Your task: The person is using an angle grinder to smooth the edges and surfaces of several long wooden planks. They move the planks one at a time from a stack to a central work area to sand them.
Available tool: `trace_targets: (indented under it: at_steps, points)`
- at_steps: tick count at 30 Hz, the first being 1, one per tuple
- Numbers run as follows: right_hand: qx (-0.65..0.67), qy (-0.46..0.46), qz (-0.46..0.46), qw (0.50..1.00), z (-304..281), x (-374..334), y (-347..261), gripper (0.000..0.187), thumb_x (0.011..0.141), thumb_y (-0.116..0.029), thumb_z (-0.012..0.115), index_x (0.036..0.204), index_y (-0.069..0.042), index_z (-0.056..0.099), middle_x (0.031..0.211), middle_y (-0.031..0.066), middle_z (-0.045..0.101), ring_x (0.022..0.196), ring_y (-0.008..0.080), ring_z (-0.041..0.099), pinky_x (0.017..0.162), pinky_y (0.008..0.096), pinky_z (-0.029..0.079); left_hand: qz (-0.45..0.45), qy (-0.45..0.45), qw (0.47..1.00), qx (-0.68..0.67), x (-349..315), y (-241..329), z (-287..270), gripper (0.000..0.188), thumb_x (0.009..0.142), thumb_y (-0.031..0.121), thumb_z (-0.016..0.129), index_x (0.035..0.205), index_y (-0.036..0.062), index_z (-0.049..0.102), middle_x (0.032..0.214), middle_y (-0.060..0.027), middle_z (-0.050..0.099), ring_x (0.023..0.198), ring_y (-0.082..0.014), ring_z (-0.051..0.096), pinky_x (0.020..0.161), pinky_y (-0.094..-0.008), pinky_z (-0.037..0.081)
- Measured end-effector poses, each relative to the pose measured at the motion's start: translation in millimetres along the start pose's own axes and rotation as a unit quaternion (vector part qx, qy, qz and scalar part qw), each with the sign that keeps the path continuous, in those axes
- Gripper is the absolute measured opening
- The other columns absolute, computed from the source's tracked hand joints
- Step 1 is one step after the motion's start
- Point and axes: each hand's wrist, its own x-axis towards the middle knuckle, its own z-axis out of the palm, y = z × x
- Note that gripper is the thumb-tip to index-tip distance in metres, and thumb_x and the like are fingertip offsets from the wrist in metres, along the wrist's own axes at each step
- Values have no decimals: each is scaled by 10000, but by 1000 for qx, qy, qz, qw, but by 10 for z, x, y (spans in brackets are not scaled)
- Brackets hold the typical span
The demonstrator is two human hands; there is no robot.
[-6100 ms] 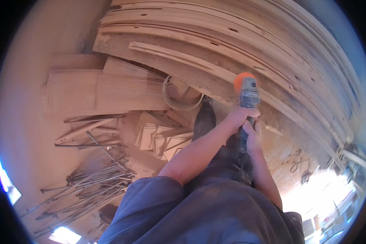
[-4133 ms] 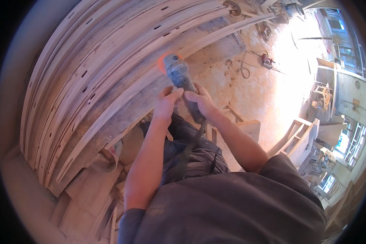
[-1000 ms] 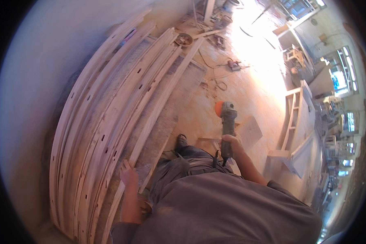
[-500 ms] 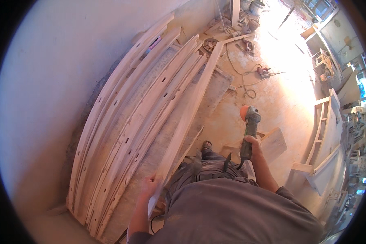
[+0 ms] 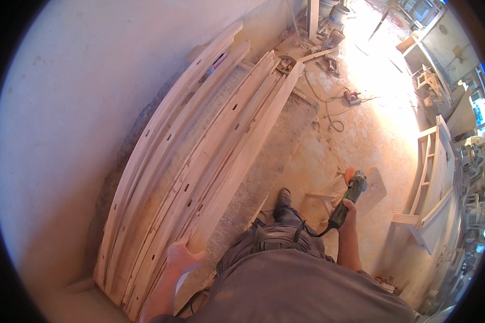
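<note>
In my right hand (image 5: 348, 213) is a dark angle grinder (image 5: 346, 201), its body slanting up and to the right. An orange disc (image 5: 350, 173) shows at its head, apart from any wood. My left hand (image 5: 184, 257) grips the near end of a long, pale wooden board (image 5: 246, 158), partly covering that end. This board lies close along the right side of several long wooden pieces with small slots, such as one slotted wooden rail (image 5: 210, 132). They rest side by side on a worn, dusty tabletop (image 5: 272, 161).
A pale wall (image 5: 91, 97) bounds the left side. A power tool with a cord (image 5: 352, 98) lies on the dusty floor ahead. A light wooden frame (image 5: 423, 177) stands at the right. My foot (image 5: 284, 197) is beside the table, and buckets (image 5: 338, 13) stand far back.
The board has shifted left, up against the slotted pieces, with my left hand moving along with it. My right hand has carried the grinder to the right and lower, tilting it.
</note>
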Motion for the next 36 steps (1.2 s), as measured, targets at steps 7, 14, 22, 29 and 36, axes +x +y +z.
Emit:
trace_targets:
  at_steps: [7, 14, 22, 29, 36]
  points:
    - [19, 38, 4, 999, 4, -146, 294, 276, 863, -267, 677, 1038, -68, 597, 782, 113, 632, 605, 270, 650, 550, 446, 576, 38, 118, 987, 97, 246, -570, -376, 588, 693, 291, 818, 1159, -48, 703, 950, -258, 734, 856, -433, 725, 751, -487, 588]
    - [-5, 26, -5, 1000, 15, -184, 367, 293, 856, -303, 672, 975, -44, 603, 782, 113, 646, 596, 276, 655, 537, 442, 582, 53, 201, 976, 70, 1052, -1262, -492, 548, 707, 258, 796, 1158, -39, 702, 999, -276, 724, 870, -453, 714, 749, -504, 590]
    - [-22, 54, -23, 998, 149, -448, 226, 294, 856, -306, 669, 927, -32, 590, 759, 106, 633, 598, 274, 649, 543, 447, 571, -20, 178, 982, 55, 1693, -1354, -827, 527, 751, 219, 740, 1205, -44, 688, 976, -287, 726, 951, -440, 715, 861, -489, 573]
    - [-53, 81, -57, 994, 193, -616, 223, 314, 849, -328, 676, 928, -35, 594, 755, 117, 637, 597, 284, 652, 537, 449, 568, -36, 139, 976, 163, 2302, -1871, -707, 333, 834, 183, 704, 1083, -36, 671, 979, -280, 724, 979, -446, 706, 885, -510, 566]
    - [-86, 77, -35, 993, 298, -635, 189, 296, 862, -332, 662, 872, -41, 612, 748, 123, 649, 587, 302, 649, 545, 463, 566, -80, 58, 967, 234, 2577, -2252, -674, 402, 837, 132, 722, 1198, -19, 629, 1109, -243, 708, 1069, -405, 690, 948, -485, 558]
